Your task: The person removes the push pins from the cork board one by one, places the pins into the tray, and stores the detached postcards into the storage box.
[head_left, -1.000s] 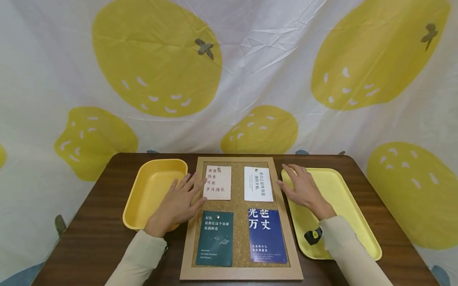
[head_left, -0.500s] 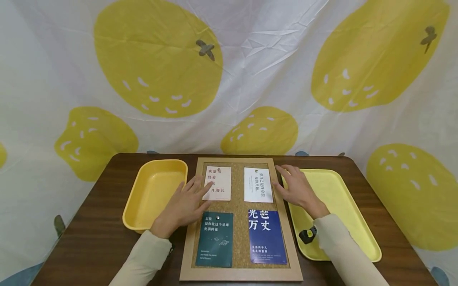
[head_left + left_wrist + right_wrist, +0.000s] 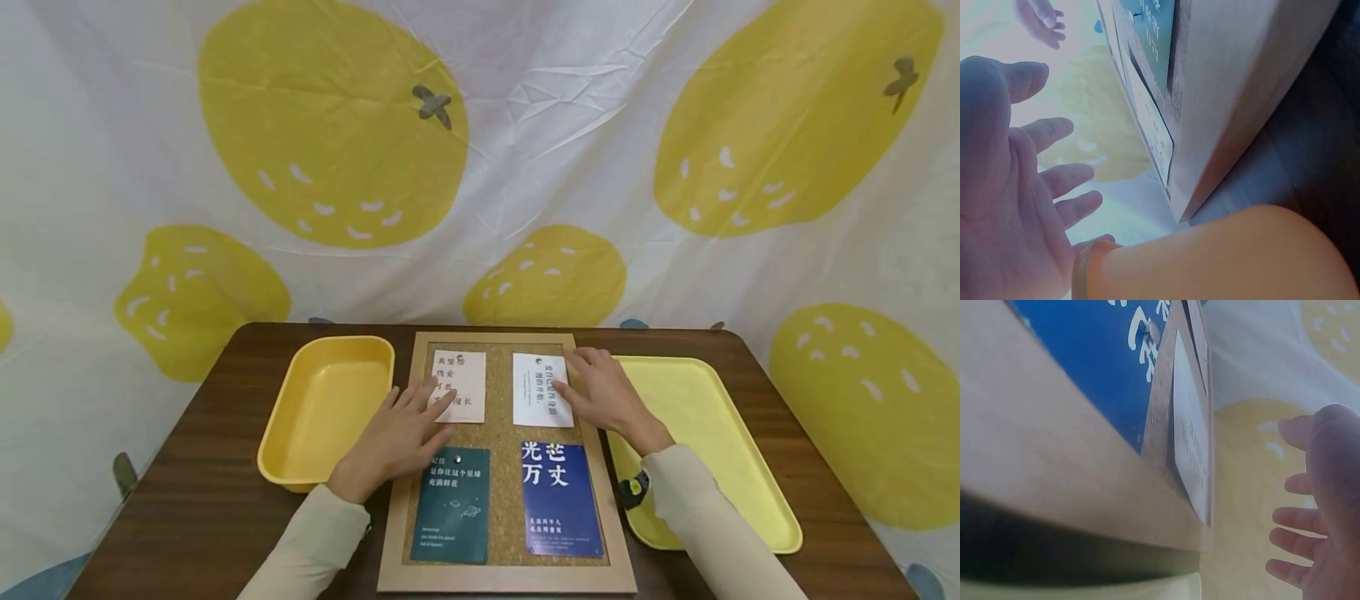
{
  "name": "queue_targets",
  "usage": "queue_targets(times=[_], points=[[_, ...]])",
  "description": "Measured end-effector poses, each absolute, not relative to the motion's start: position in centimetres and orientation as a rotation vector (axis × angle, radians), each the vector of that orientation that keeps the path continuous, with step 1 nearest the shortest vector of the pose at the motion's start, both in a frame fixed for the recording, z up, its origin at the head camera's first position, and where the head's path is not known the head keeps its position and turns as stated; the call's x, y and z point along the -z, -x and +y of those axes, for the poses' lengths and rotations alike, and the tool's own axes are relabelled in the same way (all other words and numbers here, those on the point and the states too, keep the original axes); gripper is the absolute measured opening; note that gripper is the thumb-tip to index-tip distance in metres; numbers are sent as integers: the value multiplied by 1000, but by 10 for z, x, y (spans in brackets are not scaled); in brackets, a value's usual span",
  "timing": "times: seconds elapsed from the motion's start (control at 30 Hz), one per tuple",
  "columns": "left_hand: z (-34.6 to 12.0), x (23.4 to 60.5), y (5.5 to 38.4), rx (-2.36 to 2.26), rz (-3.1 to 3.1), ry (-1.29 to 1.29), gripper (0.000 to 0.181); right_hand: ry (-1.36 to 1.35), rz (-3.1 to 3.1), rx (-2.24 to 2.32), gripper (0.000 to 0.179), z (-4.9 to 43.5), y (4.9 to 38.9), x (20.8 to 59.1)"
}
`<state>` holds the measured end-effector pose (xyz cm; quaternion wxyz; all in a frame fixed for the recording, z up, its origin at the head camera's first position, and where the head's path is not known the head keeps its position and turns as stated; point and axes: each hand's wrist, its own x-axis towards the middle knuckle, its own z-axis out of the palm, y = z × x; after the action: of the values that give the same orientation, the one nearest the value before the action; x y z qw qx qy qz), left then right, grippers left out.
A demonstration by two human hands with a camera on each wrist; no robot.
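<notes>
A wood-framed corkboard (image 3: pixel 506 500) lies on the table with several cards pinned to it. My left hand (image 3: pixel 397 437) hovers, fingers spread, above its left frame, partly covering the pink card (image 3: pixel 468 375) and the corner of the green card (image 3: pixel 450 521). Over the upper right edge is my right hand (image 3: pixel 609 396), its thumb overlapping the white card (image 3: pixel 528 400). A blue card (image 3: pixel 562 517) sits at the lower right. Small round pushpins hold the cards; one pushpin (image 3: pixel 1152 331) shows on the blue card in the right wrist view. Both hands are empty and apart from the board.
To the left stands a deep yellow bin (image 3: pixel 300 433), close to the board's frame. A shallow pale yellow tray (image 3: pixel 720 450) lies on the right, under my right forearm. Behind the dark wooden table (image 3: pixel 187 500) hangs a lemon-print curtain (image 3: pixel 510 167).
My right hand has moved left from above the tray to over the board's edge. My left hand has shifted slightly right and toward me, away from the bin.
</notes>
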<state>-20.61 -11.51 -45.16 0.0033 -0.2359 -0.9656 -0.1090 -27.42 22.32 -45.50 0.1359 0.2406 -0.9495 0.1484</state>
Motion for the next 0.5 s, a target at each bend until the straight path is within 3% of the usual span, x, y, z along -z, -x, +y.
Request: queue_targets(times=[0.5], points=[[-106,453,207,324,-3055,753,59,-763,-2789,-473,58,201,285,454]])
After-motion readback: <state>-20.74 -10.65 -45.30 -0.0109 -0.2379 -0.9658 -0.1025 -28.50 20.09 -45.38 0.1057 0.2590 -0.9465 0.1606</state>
